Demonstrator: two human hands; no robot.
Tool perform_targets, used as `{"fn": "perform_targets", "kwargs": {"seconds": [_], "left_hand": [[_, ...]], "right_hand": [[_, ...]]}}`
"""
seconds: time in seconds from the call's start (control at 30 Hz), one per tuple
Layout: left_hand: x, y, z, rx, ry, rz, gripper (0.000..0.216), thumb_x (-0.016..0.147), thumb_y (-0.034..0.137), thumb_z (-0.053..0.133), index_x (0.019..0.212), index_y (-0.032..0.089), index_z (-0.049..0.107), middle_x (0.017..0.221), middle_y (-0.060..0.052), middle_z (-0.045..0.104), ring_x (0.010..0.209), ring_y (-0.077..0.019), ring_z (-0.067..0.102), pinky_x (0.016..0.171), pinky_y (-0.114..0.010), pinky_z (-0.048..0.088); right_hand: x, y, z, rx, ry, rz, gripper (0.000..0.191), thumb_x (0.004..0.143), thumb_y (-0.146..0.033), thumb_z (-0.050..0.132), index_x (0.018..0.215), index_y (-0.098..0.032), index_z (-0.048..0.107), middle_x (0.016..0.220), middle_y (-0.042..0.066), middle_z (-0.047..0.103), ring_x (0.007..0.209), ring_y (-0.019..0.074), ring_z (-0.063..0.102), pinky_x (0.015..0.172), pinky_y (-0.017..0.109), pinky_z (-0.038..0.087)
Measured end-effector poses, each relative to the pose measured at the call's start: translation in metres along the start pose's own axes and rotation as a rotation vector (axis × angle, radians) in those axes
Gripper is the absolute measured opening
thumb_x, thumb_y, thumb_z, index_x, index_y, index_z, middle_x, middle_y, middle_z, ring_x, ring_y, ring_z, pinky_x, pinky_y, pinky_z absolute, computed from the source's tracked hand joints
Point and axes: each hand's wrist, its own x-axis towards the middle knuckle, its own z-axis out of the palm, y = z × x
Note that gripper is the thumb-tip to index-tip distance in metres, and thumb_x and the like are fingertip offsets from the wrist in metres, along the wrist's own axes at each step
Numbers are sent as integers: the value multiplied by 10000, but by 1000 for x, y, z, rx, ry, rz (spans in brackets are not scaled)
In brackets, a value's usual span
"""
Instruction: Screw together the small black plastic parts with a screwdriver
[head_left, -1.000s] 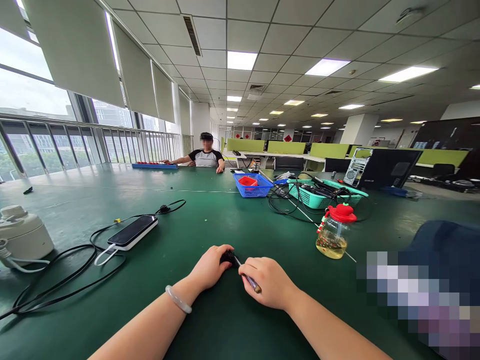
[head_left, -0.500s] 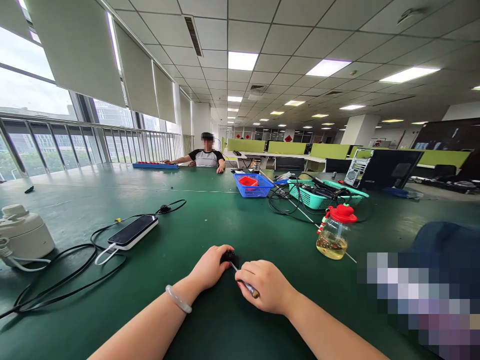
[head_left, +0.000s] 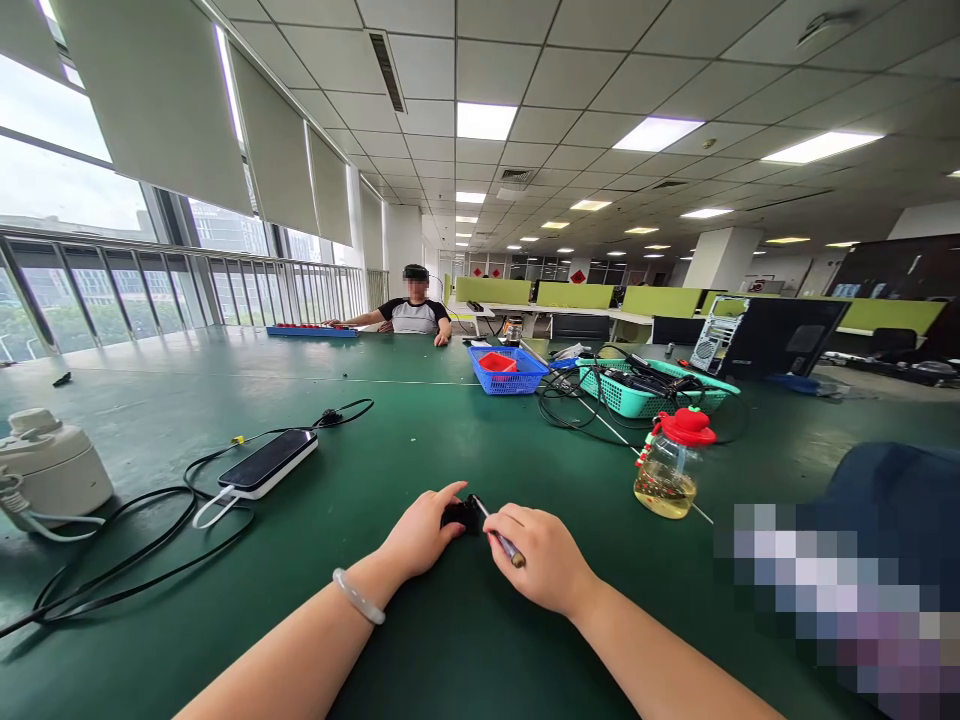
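My left hand [head_left: 424, 533], a pale bangle on its wrist, grips a small black part [head_left: 471, 515] between thumb and fingers, low over the green table [head_left: 405, 640]. The fingers partly cover the part, and its exact kind does not show. In my right hand [head_left: 541, 558] is a slim screwdriver [head_left: 510, 549] with a metallic handle and a brass-coloured end. Its thin shaft slants up and left, and the tip is at the upper right of the black part. Whether the tip touches it is too small to tell.
A bottle with a red lid [head_left: 667, 470] stands to the right. Beyond are a blue basket [head_left: 517, 380] and a green basket of cables [head_left: 637, 400]. A white-edged device [head_left: 270, 465], black cables and a white appliance [head_left: 52, 465] lie left. A person [head_left: 416, 312] sits opposite; another [head_left: 892, 490] is at right.
My right hand has moved slightly up and right with the screwdriver, whose tip shifts from the part's lower side to its upper right. My left index finger has lifted a little.
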Motion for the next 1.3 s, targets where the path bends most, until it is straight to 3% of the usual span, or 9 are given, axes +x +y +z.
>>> {"fn": "perform_targets", "kwargs": {"seconds": [0.13, 0.27, 0.37, 0.5, 0.67, 0.9, 1.13, 1.3], "left_hand": [[-1, 1, 0, 15, -6, 9, 613, 785, 247, 592, 1378, 242, 436, 1181, -67, 655, 1137, -236, 561, 1028, -389, 416], [-2, 4, -2, 50, -8, 25, 588, 757, 226, 619, 1331, 236, 493, 1187, -73, 652, 1158, -248, 549, 1038, -385, 405], [-2, 6, -4, 64, -21, 13, 513, 769, 238, 619, 1278, 229, 551, 1181, -84, 649, 1156, -249, 553, 1035, -376, 409], [-2, 6, -5, 64, -38, 13, 454, 782, 249, 617, 1235, 234, 589, 1157, -88, 652, 1137, -249, 562, 1017, -374, 422], [-1, 5, -5, 59, -51, 14, 427, 788, 257, 613, 1215, 257, 601, 1126, -73, 656, 1105, -242, 575, 994, -369, 438], [0, 5, -5, 75, -62, 6, 429, 786, 257, 625, 1214, 257, 602, 1121, -79, 649, 1098, -242, 577, 997, -372, 439], [-1, 6, -6, 111, -50, 10, 436, 784, 275, 641, 1218, 261, 597, 1098, -74, 656, 1088, -244, 580, 982, -367, 443], [0, 6, -6, 120, -57, 6, 471, 758, 297, 676, 1219, 250, 595, 1097, -76, 659, 1086, -252, 579, 978, -369, 444]], "right_hand": [[1, 9, 4, 34, 43, 225, 173, 859, -146, 509, 936, -228, 640, 879, 32, 676, 744, 182, 639, 659, 282, 471], [1, 16, 5, 215, 175, 326, 194, 874, -213, 521, 1014, -229, 655, 960, 55, 693, 863, 216, 649, 778, 344, 507], [0, 18, 4, 404, 246, 448, 222, 915, -352, 498, 952, -224, 677, 861, 54, 696, 815, 221, 652, 744, 332, 506], [0, 20, 5, 598, 252, 590, 412, 916, -540, 450, 824, -200, 663, 690, 38, 652, 696, 211, 626, 663, 309, 484], [0, 23, 12, 694, 212, 605, 467, 893, -598, 438, 796, -194, 652, 674, 29, 632, 706, 206, 611, 703, 319, 480], [0, 24, 18, 692, 86, 615, 378, 892, -516, 467, 842, -197, 664, 713, 25, 658, 724, 203, 631, 702, 317, 488], [1, 13, 6, 576, 171, 543, 389, 925, -505, 442, 785, -209, 652, 671, 27, 662, 673, 200, 633, 650, 298, 470], [3, 7, 1, 452, 130, 452, 352, 937, -431, 426, 720, -219, 606, 681, 19, 648, 692, 197, 614, 674, 303, 461]]}}
